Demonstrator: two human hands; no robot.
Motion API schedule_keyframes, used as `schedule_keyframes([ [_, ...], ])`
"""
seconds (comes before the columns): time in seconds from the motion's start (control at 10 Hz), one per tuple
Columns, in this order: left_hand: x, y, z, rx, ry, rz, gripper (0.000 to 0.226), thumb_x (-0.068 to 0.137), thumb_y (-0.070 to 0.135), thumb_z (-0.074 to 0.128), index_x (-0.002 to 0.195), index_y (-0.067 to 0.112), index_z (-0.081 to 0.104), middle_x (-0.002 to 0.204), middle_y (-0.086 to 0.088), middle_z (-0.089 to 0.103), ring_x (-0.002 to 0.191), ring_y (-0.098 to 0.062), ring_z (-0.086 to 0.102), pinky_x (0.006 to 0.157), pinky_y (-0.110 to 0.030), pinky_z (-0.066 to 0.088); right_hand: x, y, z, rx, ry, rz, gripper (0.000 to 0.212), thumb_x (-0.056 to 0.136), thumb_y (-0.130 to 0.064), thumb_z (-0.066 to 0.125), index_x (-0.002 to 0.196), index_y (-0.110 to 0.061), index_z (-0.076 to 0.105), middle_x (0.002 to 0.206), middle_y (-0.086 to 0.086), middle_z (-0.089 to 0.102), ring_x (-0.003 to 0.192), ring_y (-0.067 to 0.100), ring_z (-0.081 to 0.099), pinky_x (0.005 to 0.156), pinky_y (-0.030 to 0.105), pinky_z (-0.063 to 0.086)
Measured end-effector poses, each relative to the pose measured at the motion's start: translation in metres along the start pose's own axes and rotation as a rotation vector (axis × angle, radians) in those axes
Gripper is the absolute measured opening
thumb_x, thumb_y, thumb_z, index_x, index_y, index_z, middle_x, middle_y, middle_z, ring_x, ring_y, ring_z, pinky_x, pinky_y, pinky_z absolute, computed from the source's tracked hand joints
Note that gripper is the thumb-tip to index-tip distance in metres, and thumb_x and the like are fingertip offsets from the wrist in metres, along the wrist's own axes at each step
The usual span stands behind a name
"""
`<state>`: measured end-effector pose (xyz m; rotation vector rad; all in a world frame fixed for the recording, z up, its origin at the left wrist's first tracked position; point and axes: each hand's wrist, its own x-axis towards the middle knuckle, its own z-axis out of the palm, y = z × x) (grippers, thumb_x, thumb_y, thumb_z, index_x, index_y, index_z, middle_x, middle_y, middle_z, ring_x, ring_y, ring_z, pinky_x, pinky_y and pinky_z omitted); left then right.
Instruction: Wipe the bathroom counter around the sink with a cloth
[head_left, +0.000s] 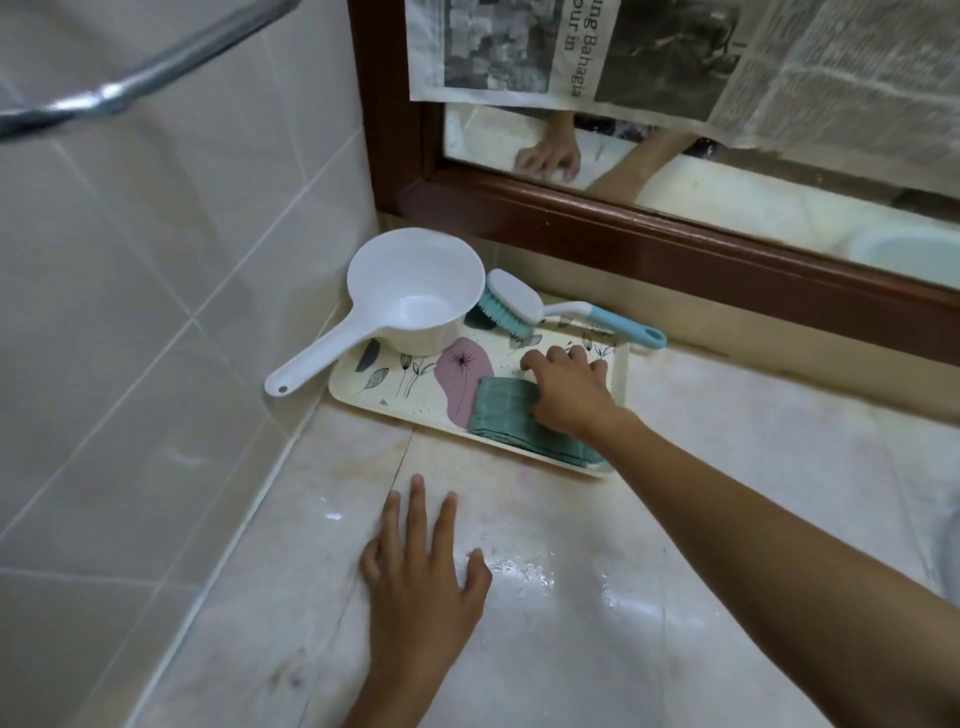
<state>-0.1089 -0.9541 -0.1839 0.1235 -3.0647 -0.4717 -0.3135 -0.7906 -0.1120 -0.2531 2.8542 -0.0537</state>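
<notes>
At the far left corner of the marble bathroom counter (701, 467), a folded green cloth (498, 415) lies at the near right of a floral tray (395, 413), which also carries a white dipper (415, 296) and a scrub brush (511, 301). The right hand (566, 395) covers the cloth's right end, fingers bent; whether it grips cannot be told. The left hand (421, 582) lies flat, fingers spread, nearer the counter's front edge.

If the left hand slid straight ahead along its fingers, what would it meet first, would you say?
Probably the tray's near rim, just left of the folded green cloth; only bare counter lies between.
</notes>
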Motion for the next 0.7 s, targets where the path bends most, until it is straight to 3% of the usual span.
schedule_keyframes([
  [0.1,0.000,0.001,-0.001,-0.009,0.022,0.001,0.061,0.078,0.046,0.049,0.133,0.022,0.059,0.154,-0.010,0.036,0.139,-0.034,0.038,0.095,-0.049,0.035,-0.023,-0.008,0.017,-0.089,0.269,0.016,0.043,0.080,-0.017,0.056,0.122,-0.015,0.050,0.123,0.015,0.046,0.110,0.036,0.040,0.088,0.047,0.035],
  [0.2,0.000,0.002,-0.003,-0.022,0.036,0.004,0.060,0.078,0.045,0.049,0.131,0.021,0.060,0.153,-0.011,0.038,0.137,-0.035,0.040,0.093,-0.049,0.035,-0.046,-0.015,0.042,0.037,0.384,0.087,0.035,0.090,-0.037,0.043,0.108,-0.010,0.057,0.113,0.016,0.053,0.102,0.037,0.048,0.082,0.045,0.041],
  [0.3,0.000,0.002,-0.003,-0.019,0.029,0.001,0.060,0.078,0.045,0.048,0.130,0.020,0.061,0.153,-0.011,0.039,0.137,-0.035,0.040,0.093,-0.049,0.035,-0.063,-0.022,0.062,0.152,0.288,0.164,0.051,0.095,-0.049,0.021,0.116,-0.014,0.050,0.129,0.013,0.047,0.118,0.037,0.042,0.094,0.048,0.040],
  [0.4,0.002,0.002,-0.004,-0.024,0.009,0.001,0.059,0.078,0.046,0.048,0.130,0.021,0.062,0.152,-0.010,0.040,0.137,-0.034,0.040,0.093,-0.048,0.034,-0.066,-0.023,0.066,0.235,0.212,0.183,0.049,0.099,-0.051,0.020,0.131,-0.019,0.040,0.150,0.010,0.032,0.139,0.036,0.023,0.111,0.051,0.026],
  [0.5,0.000,0.003,-0.006,-0.041,-0.049,-0.036,0.059,0.076,0.049,0.048,0.128,0.026,0.063,0.151,-0.006,0.043,0.136,-0.032,0.041,0.093,-0.048,0.036,-0.072,-0.019,0.065,0.311,0.206,0.177,0.051,0.099,-0.048,0.025,0.137,-0.017,0.038,0.154,0.009,0.027,0.142,0.033,0.018,0.115,0.048,0.020],
  [0.6,0.009,0.016,-0.020,-0.090,-0.081,-0.162,0.056,0.078,0.048,0.052,0.132,0.032,0.059,0.156,0.001,0.034,0.142,-0.027,0.031,0.101,-0.050,0.033,-0.093,-0.008,0.055,0.335,0.315,0.184,0.052,0.096,-0.039,0.033,0.137,-0.008,0.042,0.147,0.012,0.040,0.136,0.031,0.030,0.112,0.043,0.028],
  [0.7,0.011,0.047,-0.035,-0.159,-0.172,-0.220,0.054,0.089,0.046,0.050,0.141,0.034,0.044,0.161,0.005,0.013,0.145,-0.021,0.012,0.110,-0.043,0.020,-0.136,0.004,0.062,0.461,0.491,0.210,0.054,0.088,-0.032,0.037,0.134,-0.006,0.047,0.140,0.011,0.048,0.130,0.030,0.038,0.109,0.043,0.034],
])
